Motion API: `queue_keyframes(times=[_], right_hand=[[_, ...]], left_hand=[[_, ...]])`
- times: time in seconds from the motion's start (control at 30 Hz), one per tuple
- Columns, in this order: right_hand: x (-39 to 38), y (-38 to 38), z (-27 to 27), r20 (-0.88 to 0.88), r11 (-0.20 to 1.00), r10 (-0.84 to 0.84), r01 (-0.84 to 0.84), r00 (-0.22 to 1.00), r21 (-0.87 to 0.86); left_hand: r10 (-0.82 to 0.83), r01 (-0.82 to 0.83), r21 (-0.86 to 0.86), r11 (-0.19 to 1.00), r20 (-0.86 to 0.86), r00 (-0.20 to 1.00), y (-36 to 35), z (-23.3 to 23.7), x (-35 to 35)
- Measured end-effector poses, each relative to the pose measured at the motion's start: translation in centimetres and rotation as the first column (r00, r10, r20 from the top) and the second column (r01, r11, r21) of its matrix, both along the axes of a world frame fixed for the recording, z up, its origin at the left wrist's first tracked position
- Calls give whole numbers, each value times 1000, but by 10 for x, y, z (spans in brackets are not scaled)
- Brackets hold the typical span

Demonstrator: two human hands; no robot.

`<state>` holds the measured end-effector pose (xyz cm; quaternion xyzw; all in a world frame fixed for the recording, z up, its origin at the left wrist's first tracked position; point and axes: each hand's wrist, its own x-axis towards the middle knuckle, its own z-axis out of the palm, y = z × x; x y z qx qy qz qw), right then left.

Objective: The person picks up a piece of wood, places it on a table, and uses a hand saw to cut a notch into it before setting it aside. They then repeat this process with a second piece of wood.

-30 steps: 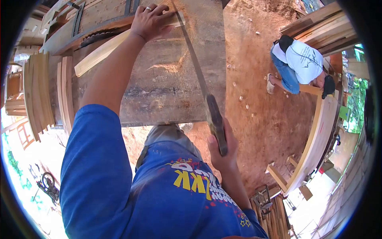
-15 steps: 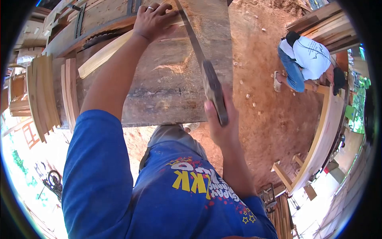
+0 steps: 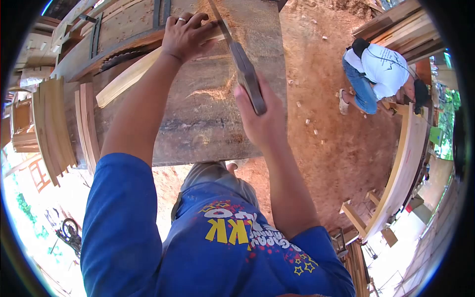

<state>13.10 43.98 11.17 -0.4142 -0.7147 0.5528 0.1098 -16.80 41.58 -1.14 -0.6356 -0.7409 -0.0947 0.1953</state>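
Observation:
My right hand (image 3: 264, 111) is wrapped round the dark wooden handle of a hand saw (image 3: 246, 74). The saw's narrow blade points away from me and crosses the end of a pale wooden strip (image 3: 129, 76). Just left of the blade, my left hand (image 3: 187, 38), with a ring on one finger, grips that strip near its end, fingers bent over it. Part of the strip is hidden under my left hand and forearm. Sawdust (image 3: 217, 91) lies on the worn wooden bench (image 3: 198, 133) beneath the saw.
A toothed circular blade (image 3: 126, 57) shows at the bench's left. Stacked boards (image 3: 49, 126) stand beyond it. On the right, a person in a white shirt (image 3: 383, 69) bends over a long pale plank (image 3: 401, 168). Wood scraps dot the earth floor (image 3: 331, 158).
My right hand has pushed the saw forward, away from me and slightly left, so its handle is nearer the strip. My left hand stays on the strip.

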Motion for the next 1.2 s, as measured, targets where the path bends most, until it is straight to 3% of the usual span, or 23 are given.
queue_keyframes(times=[0.13,0.2,0.33,0.43,0.47,0.57,0.7,0.77,0.83,0.9,0.97,1.03,1.1,1.2], right_hand=[[41,-17,-14,-91,998,23,-17,996,66],[92,-50,12,-12,983,-83,80,996,-165],[179,-100,40,105,1000,-4,6,994,-20],[170,-95,46,111,1000,18,-16,994,-12],[154,-85,29,23,999,0,-1,1000,35],[59,-31,-18,-79,998,-65,66,995,14],[-19,9,-21,-114,998,-12,18,993,55],[-6,4,-21,-130,994,1,13,992,107],[55,-28,-28,-129,991,7,10,992,132],[123,-70,-9,-69,997,-82,81,994,-12],[171,-96,28,136,1000,-24,25,990,-9],[198,-109,44,158,1000,-4,5,987,-7],[189,-104,37,110,1000,-9,10,994,-7],[109,-58,-10,-52,999,-48,49,998,12]], left_hand=[[-4,4,12,1000,-31,1000,2,0,0],[4,-4,0,1000,-32,999,0,0,0],[-3,3,16,1000,-16,1000,-1,-8,-4],[-7,7,11,1000,-33,999,1,-4,-5],[-9,10,31,999,-31,999,2,-4,-6],[-18,18,45,999,6,1000,3,-3,0],[-12,12,14,1000,0,1000,-1,-6,-4],[-14,14,28,1000,-17,1000,2,-5,-5],[-11,13,83,997,-23,1000,2,-3,-1],[-24,25,92,995,-16,1000,1,-3,-2],[-21,22,71,997,-6,1000,-2,-8,-3],[-13,13,27,1000,-4,1000,0,-12,-6],[-3,2,16,1000,1,1000,1,-12,-5],[-12,12,30,999,10,1000,1,-7,-6]])
